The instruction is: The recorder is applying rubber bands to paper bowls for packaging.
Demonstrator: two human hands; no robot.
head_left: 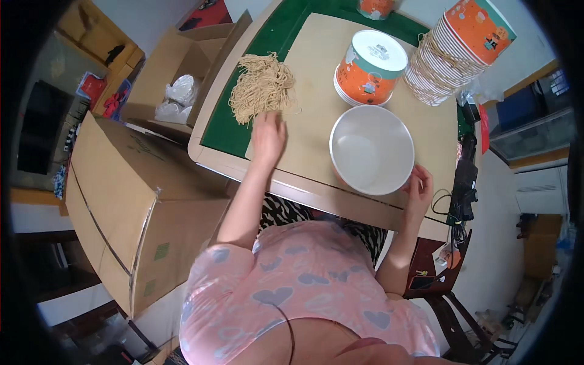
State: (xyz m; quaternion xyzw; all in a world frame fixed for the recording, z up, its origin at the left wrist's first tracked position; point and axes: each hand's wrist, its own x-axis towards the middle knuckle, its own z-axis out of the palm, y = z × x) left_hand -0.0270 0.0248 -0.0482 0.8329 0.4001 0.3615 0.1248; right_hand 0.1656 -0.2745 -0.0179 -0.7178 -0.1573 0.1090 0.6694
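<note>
Bucket (372,149) seen beside right fingers (425,176) | string (260,85) seen just beyond left fingers (270,119) | both grips cannot be told

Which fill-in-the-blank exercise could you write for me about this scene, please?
1. The bucket beside the right hand is coloured ____ inside.
2. In the picture, the bucket stands to the ____ of the strings near the left hand.
3. Grey ____ decorate the pink shirt.

Missing words: white; right; hearts.
</note>
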